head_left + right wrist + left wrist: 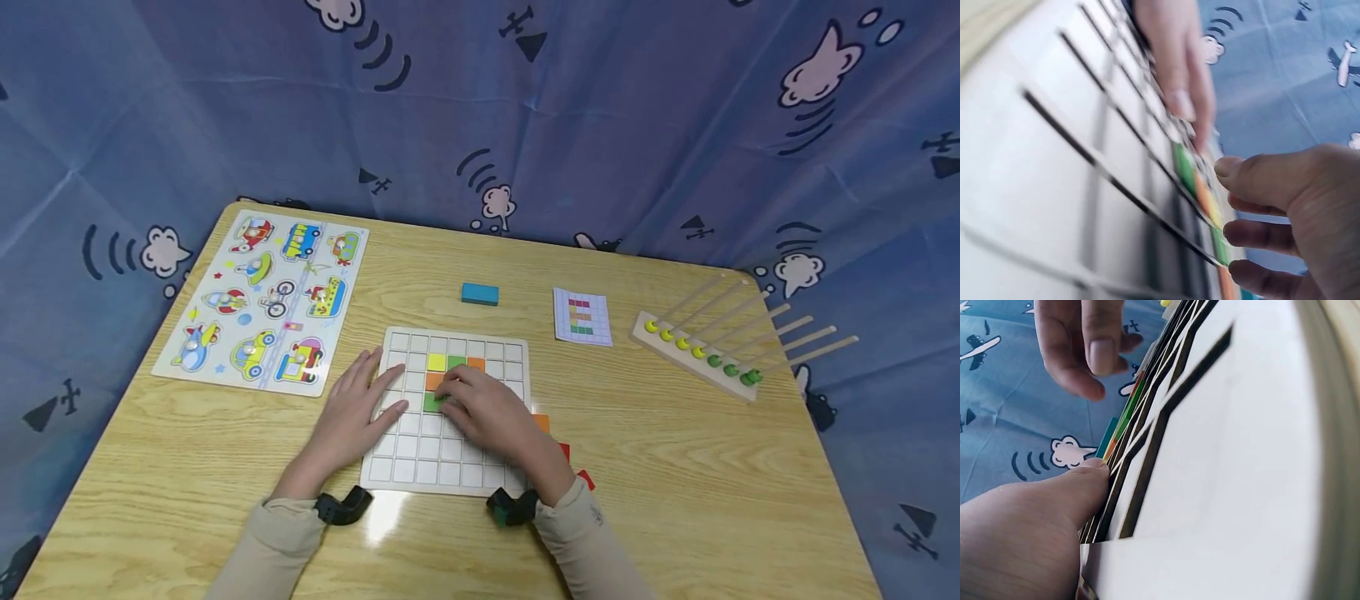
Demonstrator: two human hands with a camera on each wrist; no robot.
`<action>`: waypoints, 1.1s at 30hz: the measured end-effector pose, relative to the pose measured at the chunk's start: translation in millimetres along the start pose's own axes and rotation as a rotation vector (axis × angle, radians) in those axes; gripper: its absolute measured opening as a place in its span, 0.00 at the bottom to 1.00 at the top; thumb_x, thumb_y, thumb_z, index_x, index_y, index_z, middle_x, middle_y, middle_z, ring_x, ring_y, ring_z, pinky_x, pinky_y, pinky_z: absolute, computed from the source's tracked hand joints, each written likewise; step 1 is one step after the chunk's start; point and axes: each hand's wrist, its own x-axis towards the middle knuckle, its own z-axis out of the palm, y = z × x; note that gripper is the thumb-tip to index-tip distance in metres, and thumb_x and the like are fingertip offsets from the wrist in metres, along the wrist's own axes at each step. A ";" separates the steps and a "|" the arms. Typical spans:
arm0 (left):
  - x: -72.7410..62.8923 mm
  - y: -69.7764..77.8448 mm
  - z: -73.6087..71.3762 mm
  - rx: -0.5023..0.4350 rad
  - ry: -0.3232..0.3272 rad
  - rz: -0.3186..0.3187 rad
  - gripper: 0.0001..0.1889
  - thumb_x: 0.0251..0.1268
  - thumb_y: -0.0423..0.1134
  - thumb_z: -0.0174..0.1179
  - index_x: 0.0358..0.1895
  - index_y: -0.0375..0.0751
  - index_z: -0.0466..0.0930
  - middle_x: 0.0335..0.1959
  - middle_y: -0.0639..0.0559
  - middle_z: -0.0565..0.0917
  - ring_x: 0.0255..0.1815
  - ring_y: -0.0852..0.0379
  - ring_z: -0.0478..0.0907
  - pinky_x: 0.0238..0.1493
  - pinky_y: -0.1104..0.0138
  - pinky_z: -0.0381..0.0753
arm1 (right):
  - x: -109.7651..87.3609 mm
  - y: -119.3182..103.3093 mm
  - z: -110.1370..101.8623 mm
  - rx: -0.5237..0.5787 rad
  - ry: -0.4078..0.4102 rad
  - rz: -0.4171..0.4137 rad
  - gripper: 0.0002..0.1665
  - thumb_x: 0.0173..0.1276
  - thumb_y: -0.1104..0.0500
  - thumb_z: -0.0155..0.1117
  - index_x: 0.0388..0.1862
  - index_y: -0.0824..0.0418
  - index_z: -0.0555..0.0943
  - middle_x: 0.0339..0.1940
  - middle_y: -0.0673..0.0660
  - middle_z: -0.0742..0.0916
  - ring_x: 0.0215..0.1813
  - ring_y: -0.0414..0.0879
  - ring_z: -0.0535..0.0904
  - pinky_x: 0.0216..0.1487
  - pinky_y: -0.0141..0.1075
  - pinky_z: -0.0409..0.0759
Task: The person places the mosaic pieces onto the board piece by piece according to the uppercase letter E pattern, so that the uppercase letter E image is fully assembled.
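A white grid board (397, 472) lies in front of me. Square tiles sit in its cells: a yellow tile (437, 362), a green tile (456, 361) and an orange tile (476, 364) in one row. Below the yellow one are another orange tile (434, 381) and another green tile (432, 402). My left hand (348, 421) rests at the board's left side, fingers spread and thumb on the grid. Over the tiles hovers my right hand (487, 412), fingers loosely bent. In the right wrist view its thumb (1254, 178) stands apart from the fingers, with nothing seen between them.
Right of the board, partly behind my right arm, lie a loose orange tile (541, 423) and red tiles (564, 452). Behind are a blue block (480, 294) and a card with a coloured grid pattern (582, 331). A vehicle puzzle (262, 325) lies left; a pegged bead rack (738, 387) stands right.
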 end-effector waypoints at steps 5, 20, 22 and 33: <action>-0.7 1.1 -0.4 -0.009 -0.001 -0.004 0.29 0.71 0.57 0.49 0.72 0.53 0.62 0.78 0.45 0.48 0.78 0.44 0.39 0.73 0.44 0.46 | -13.1 13.2 -25.1 -0.018 0.056 0.064 0.09 0.69 0.58 0.62 0.45 0.56 0.84 0.46 0.49 0.82 0.50 0.43 0.78 0.53 0.38 0.79; -0.8 1.3 -0.9 -0.007 -0.003 -0.005 0.29 0.71 0.57 0.49 0.72 0.53 0.62 0.78 0.45 0.48 0.78 0.45 0.39 0.73 0.43 0.45 | -88.3 54.8 -54.5 0.066 -0.005 0.380 0.11 0.64 0.56 0.67 0.45 0.55 0.83 0.42 0.48 0.83 0.44 0.41 0.77 0.48 0.41 0.80; -0.7 1.3 -1.3 -0.006 -0.004 -0.006 0.29 0.71 0.58 0.48 0.72 0.53 0.62 0.78 0.45 0.48 0.78 0.44 0.39 0.73 0.43 0.46 | -93.3 57.4 -51.5 0.086 -0.026 0.388 0.11 0.64 0.55 0.68 0.45 0.54 0.83 0.42 0.47 0.83 0.43 0.41 0.76 0.48 0.41 0.79; -0.4 -0.9 1.5 -0.002 0.000 -0.001 0.30 0.71 0.59 0.48 0.72 0.54 0.62 0.78 0.46 0.48 0.78 0.45 0.39 0.73 0.43 0.45 | -101.0 68.0 -33.7 0.084 0.011 0.405 0.11 0.64 0.56 0.67 0.45 0.52 0.83 0.44 0.48 0.81 0.48 0.44 0.71 0.48 0.42 0.77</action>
